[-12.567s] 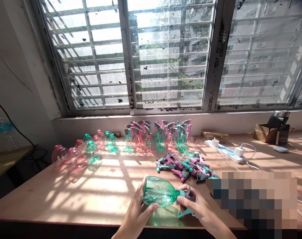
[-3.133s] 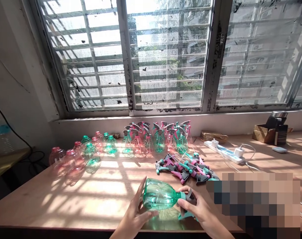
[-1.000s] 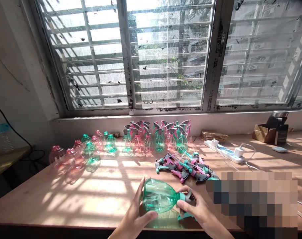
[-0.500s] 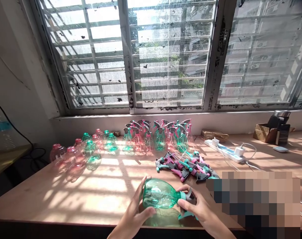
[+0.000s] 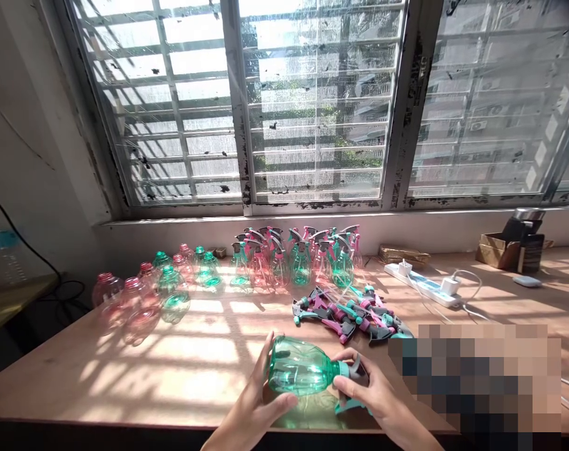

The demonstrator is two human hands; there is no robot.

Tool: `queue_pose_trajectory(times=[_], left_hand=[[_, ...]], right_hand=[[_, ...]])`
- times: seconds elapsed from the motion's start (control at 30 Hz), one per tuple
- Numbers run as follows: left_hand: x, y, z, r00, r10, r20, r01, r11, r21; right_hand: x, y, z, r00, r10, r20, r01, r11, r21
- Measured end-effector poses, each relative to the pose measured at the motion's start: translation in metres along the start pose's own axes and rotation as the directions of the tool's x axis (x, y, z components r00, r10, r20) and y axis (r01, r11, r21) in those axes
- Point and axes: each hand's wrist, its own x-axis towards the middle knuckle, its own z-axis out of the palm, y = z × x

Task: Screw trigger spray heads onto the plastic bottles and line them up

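Tabletop (image 5: 194, 351), green bottle (image 5: 300, 369) in fingers (image 5: 280, 407)

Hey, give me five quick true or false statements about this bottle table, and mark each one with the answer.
1. The left hand's grip is at the wide base end of a green bottle. True.
2. That bottle stands upright. False: it is tipped on its side, neck toward the right.
3. The right hand's grip is on a power plug. False: the right hand's grip is on the trigger spray head at the bottle's neck.
4. A pile of loose spray heads lies beyond the hands. True.
5. The bottles grouped at the left all wear spray heads. False: those pink and green bottles have bare necks.
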Motion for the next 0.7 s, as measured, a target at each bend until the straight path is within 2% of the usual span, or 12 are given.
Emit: queue_pose_trajectory(times=[0.13, 0.4, 0.57, 0.7], left_hand=[[0.0007, -0.0017, -0.0029, 0.999, -0.007, -0.036, 0.008, 0.999, 0.039], [-0.0002, 0.0029, 0.0023, 1.0, 0.024, 0.018, -0.022, 0.996, -0.083], [-0.0001, -0.0041, -0.0026, 0.999, 0.012, -0.034, -0.014, 0.998, -0.062], [0.0006, -0.0044, -0.0034, 1.0, 0.012, -0.009, -0.013, 0.997, -0.078]], right_hand=[[-0.0003, 0.0005, 0.0012, 1.0, -0.002, -0.002, 0.001, 1.0, -0.007], [0.0003, -0.0014, 0.0025, 0.999, -0.008, -0.032, 0.009, 1.0, 0.006], [-0.0005, 0.002, 0.0002, 0.999, -0.038, -0.014, 0.037, 0.994, -0.098], [-0.0012, -0.0023, 0.0, 1.0, -0.015, -0.024, 0.014, 0.998, -0.057]])
